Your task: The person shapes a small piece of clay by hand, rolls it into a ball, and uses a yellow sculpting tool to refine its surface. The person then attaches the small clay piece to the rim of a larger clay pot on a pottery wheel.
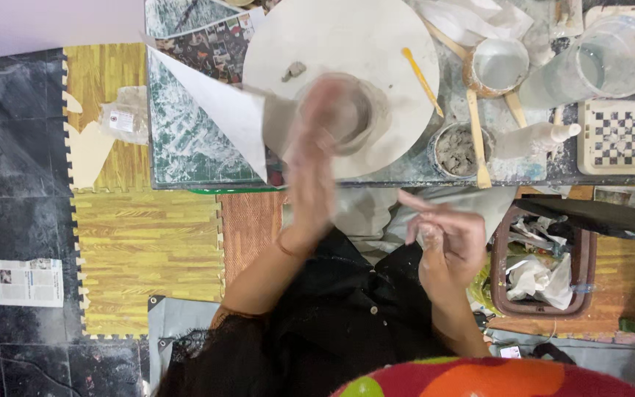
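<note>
On the round white board (pixel 347 44), near its front edge, stands a small grey clay cup (pixel 343 114), wet-looking and probably soft, light and easily dented, so best taken low at its base. The left hand (pixel 311 158), blurred, reaches over the cup, fingers straight and together. The right hand (pixel 446 235) hangs below the board, fingers loosely curled, forefinger extended, empty. A yellow modelling tool (pixel 422 79) lies on the board's right side.

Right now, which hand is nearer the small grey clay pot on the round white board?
The left hand. It reaches up over the table edge and overlaps the small grey clay pot, blurred. The right hand is below the table, well clear of the pot.
</note>
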